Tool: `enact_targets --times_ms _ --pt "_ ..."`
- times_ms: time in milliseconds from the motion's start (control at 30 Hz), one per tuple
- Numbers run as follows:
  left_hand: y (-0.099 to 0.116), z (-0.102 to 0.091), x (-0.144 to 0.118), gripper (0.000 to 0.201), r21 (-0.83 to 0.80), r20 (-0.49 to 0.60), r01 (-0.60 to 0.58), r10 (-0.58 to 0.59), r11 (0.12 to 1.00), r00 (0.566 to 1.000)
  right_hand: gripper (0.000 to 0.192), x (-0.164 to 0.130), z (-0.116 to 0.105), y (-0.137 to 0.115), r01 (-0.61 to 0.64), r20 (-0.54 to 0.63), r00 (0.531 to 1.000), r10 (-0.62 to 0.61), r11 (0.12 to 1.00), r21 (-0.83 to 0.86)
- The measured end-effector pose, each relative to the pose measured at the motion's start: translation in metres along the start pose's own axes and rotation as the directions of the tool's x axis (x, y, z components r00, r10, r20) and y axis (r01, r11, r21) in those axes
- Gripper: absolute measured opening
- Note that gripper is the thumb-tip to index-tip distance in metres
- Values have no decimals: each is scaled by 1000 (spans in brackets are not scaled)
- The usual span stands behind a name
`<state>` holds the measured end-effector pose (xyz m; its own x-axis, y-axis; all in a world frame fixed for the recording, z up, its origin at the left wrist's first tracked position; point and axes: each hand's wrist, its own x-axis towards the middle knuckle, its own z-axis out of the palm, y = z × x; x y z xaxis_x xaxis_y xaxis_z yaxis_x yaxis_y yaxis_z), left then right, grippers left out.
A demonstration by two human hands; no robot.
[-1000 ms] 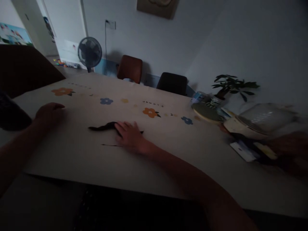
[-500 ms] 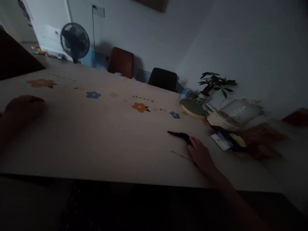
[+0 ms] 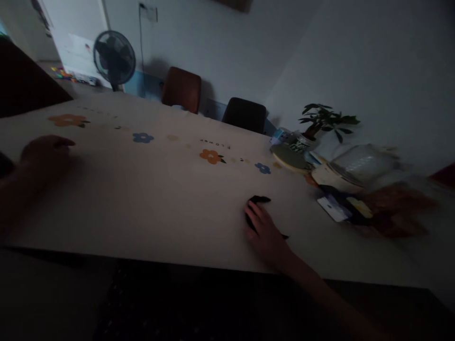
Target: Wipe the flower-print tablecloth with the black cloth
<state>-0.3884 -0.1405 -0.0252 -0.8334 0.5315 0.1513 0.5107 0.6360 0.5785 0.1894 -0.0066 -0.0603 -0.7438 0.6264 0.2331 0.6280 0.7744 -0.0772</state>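
My right hand (image 3: pixel 265 237) presses down on a dark, limp black cloth (image 3: pixel 261 199) on the table. Its fingers bend over the cloth, and narrow black ends stick out past the fingertips and beside the wrist. Most of the cloth is hidden under the palm. To the left, my left hand (image 3: pixel 48 154) rests on the pale tablecloth (image 3: pixel 159 208) with one finger or the thumb held out. Nothing shows in it, though its lower side is dark and blurred.
At the right stand a potted plant (image 3: pixel 316 125), a round green mat (image 3: pixel 289 157), a white pot (image 3: pixel 332 176) and a phone (image 3: pixel 332 209) among bags. Beyond the table are a fan (image 3: pixel 114 58), a brown chair (image 3: pixel 182 89) and a dark chair (image 3: pixel 245 114).
My right hand has slid left across the table, and the black cloth has moved and bunched with it. A thin dark line left of the wrist is out of sight. My left hand stays nearly still.
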Motion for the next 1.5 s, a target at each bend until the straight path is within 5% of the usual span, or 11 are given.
enact_targets --times_ms 200,333,467,567,733,833,1033,1267,1400,1500 --pt "20 -8 -17 29 26 -154 -75 78 997 985 58 75 5 -97 327 101 934 -343 934 145" --pt "16 -8 -15 31 -31 -188 -130 122 991 975 60 129 15 -168 549 109 802 -587 798 249" --pt "15 -8 -16 32 -62 -196 -155 140 986 970 62 178 25 -241 638 106 705 -701 693 336" --pt "15 -9 -16 33 -101 -227 -159 132 982 965 64 215 37 -286 603 69 735 -675 696 389" --pt "10 -12 -12 37 -187 -297 -110 51 976 953 54 278 61 -342 360 119 887 -447 829 428" --pt "8 -13 -10 36 -207 -303 -99 32 973 952 40 302 71 -363 378 92 890 -447 835 400" --pt "8 -7 -9 33 -274 -212 -72 13 959 977 34 295 72 -362 606 17 747 -665 691 394" --pt "32 -24 -19 28 -219 -118 -153 130 964 984 39 233 45 -300 733 -18 583 -813 516 444" --pt "59 -24 -53 25 -146 -92 -209 197 967 976 43 187 28 -245 742 -8 594 -804 544 393" --pt "89 3 -103 22 -156 5 -331 336 931 942 44 153 18 -197 690 50 657 -752 627 360"
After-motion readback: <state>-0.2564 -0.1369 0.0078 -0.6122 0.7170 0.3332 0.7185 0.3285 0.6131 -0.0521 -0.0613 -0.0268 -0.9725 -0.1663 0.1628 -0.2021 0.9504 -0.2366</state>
